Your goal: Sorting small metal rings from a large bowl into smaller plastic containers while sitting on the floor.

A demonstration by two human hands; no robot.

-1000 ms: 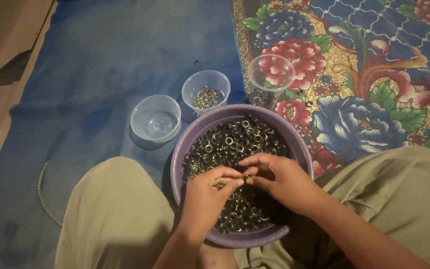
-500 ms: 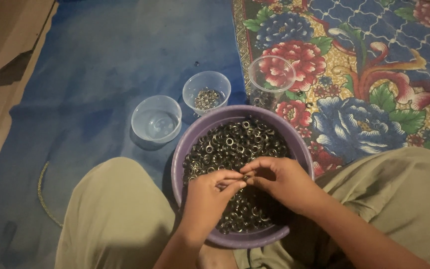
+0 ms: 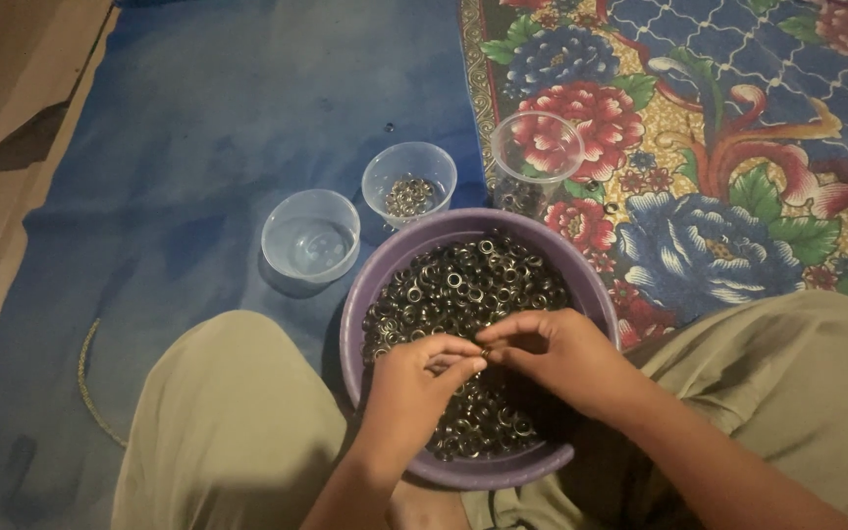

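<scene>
On the floor, a blue mat [image 3: 179,128] was spread beside a flowered rug [image 3: 738,147], and a purple basin [image 3: 365,294] was set between the knees of the seated person. The basin was filled with small metal eyelets [image 3: 468,280]. Over the near half of that heap both hands were held, fingertips meeting. The left hand [image 3: 414,388] was curled almost closed, thumb and forefinger pinched on a small piece; the right hand [image 3: 556,353] was likewise nearly closed, its fingertips pressed to the same spot. What exactly was gripped could not be told, being too small. Beyond the basin's far rim three clear cups were seen: an empty cup [image 3: 311,236] to the left, a part-filled cup [image 3: 409,184] holding a few eyelets, and a tall cup [image 3: 537,157] on the rug's edge.
</scene>
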